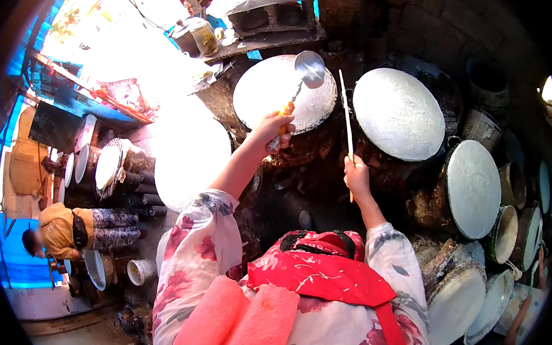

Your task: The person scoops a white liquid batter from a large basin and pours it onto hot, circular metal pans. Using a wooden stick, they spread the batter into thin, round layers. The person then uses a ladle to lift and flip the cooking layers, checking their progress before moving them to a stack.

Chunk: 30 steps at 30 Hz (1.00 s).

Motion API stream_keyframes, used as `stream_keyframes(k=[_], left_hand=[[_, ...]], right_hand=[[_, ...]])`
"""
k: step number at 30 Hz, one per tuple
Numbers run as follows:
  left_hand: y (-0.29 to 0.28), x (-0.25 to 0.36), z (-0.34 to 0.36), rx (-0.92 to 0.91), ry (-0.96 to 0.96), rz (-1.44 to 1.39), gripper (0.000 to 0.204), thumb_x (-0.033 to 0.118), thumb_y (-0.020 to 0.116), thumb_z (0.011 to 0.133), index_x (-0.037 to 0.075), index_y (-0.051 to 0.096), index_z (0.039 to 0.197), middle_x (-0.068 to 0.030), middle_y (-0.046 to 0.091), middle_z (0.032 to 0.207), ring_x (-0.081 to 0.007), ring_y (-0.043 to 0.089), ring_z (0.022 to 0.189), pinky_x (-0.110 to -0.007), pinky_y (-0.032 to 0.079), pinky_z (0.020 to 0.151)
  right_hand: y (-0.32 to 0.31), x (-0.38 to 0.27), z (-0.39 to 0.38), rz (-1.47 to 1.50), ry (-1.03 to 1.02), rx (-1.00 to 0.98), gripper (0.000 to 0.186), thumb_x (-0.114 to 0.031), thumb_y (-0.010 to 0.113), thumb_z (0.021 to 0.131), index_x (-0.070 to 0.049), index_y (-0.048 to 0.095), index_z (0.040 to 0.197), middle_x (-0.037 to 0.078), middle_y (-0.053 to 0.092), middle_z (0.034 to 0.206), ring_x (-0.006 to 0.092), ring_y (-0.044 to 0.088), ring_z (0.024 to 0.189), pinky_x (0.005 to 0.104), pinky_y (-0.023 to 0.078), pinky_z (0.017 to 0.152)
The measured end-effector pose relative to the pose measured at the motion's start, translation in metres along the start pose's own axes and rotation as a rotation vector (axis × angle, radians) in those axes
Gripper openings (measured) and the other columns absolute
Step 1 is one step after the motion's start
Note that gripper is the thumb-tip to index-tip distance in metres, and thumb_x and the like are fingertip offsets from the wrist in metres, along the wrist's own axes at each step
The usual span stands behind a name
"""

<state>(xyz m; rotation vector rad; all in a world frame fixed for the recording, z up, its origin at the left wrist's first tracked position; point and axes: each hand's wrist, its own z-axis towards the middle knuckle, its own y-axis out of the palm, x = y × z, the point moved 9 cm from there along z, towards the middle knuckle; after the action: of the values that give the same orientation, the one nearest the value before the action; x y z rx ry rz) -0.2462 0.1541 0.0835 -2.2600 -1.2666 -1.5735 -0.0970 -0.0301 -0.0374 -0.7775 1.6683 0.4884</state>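
Observation:
My left hand point(275, 131) is closed around the orange handle of a ladle point(310, 69). The ladle's round metal head hangs over a round, white-topped vessel point(256, 95) straight ahead. A long, thin pale stick point(348, 115) stands nearly upright in the view, with my right hand point(356, 173) closed on its lower part. The stick crosses the gap between that vessel and a second round white top point(398, 115) to its right. Whether the white tops are cloth, lids or a spread layer I cannot tell.
Several more round-topped vessels stand to the right, one nearest with a white top point(474, 189). A large, glaring white round point(188, 158) lies to the left. Another person point(60, 230) stands farther left. Jars point(204, 37) and a concrete block point(271, 18) sit at the back.

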Motion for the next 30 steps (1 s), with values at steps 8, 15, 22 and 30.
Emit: stream_keyframes(k=[8, 15, 22, 30], left_hand=[[-0.027, 0.004, 0.099, 0.287, 0.457, 1.095, 0.055, 0.012, 0.055, 0.081, 0.006, 0.037, 0.133, -0.0187, 0.063, 0.077, -0.0303, 0.063, 0.059, -0.04, 0.051, 0.058], [-0.074, 0.022, 0.133, 0.469, 0.413, 1.408, 0.062, 0.01, 0.051, 0.082, 0.017, 0.033, 0.141, -0.0231, 0.064, 0.089, -0.0379, 0.063, 0.083, -0.046, 0.049, 0.074], [-0.123, 0.042, 0.118, 0.551, 0.383, 1.328, 0.062, 0.007, 0.055, 0.082, 0.013, 0.034, 0.14, -0.0249, 0.06, 0.108, -0.0399, 0.06, 0.096, -0.046, 0.047, 0.083], [-0.142, 0.047, 0.078, 0.672, 0.295, 1.36, 0.063, 0.016, 0.056, 0.083, 0.015, 0.031, 0.141, -0.0237, 0.061, 0.105, -0.039, 0.06, 0.096, -0.046, 0.046, 0.083]], right_hand=[[0.057, 0.0, 0.058, -0.435, -0.201, 0.197, 0.031, -0.024, 0.049, 0.092, 0.0, 0.056, 0.111, 0.017, 0.061, 0.071, 0.0299, 0.06, 0.063, 0.0396, 0.048, 0.059], [0.113, -0.042, 0.087, -0.747, -0.011, 0.128, 0.025, -0.023, 0.045, 0.092, -0.002, 0.051, 0.103, 0.025, 0.063, 0.089, 0.0426, 0.061, 0.086, 0.0513, 0.047, 0.075], [0.092, -0.047, 0.09, -0.872, 0.016, 0.094, 0.038, -0.022, 0.043, 0.091, -0.004, 0.045, 0.123, 0.026, 0.064, 0.089, 0.0422, 0.062, 0.085, 0.0513, 0.048, 0.075], [0.091, -0.074, 0.117, -0.88, -0.088, -0.005, 0.038, -0.016, 0.043, 0.088, -0.002, 0.043, 0.123, 0.023, 0.066, 0.089, 0.0384, 0.064, 0.083, 0.0479, 0.05, 0.074]])
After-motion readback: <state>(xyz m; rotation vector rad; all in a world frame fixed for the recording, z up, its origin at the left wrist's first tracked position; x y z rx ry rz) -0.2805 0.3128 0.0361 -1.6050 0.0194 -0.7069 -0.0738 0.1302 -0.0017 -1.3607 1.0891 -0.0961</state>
